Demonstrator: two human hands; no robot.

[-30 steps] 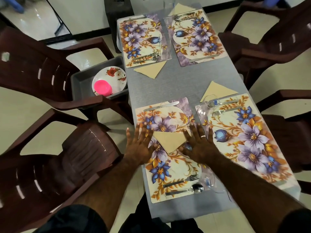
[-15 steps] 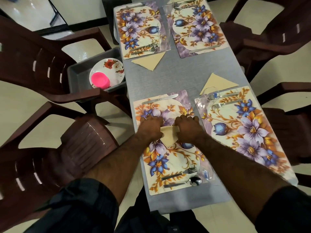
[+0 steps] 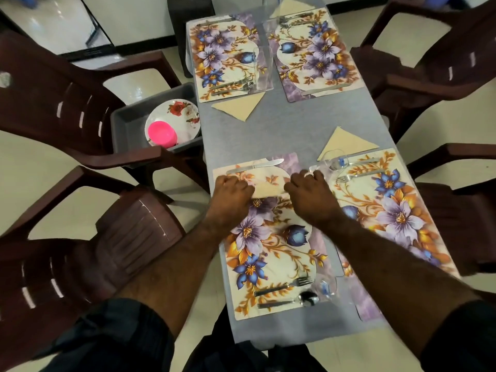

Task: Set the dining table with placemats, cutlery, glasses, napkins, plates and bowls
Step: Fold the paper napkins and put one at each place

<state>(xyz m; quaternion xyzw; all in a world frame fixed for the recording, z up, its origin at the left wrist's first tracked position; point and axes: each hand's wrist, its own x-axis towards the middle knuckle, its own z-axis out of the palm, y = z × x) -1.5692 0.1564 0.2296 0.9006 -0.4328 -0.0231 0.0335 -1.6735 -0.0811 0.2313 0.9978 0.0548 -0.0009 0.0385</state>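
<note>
Head view: near-left setting
Napkin [image 3: 268, 189]: moved from placemat [image 3: 271, 251] centre to its far end, beside knife [image 3: 255, 166]
Left hand [image 3: 232, 193], right hand [image 3: 311, 191]: fingers now curled, pinching napkin ends
Meaning: placement nearly done

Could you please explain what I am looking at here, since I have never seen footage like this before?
It is one picture from a camera worn on a person's head, looking down at a long grey table ringed by brown chairs. The left hand and right hand together grip a cream napkin over the near-left placemat. Four flowered placemats carry cutlery; a glass stands on the near-right one. Beside the table, a grey tub holds a rose-patterned plate and a pink bowl.
</note>
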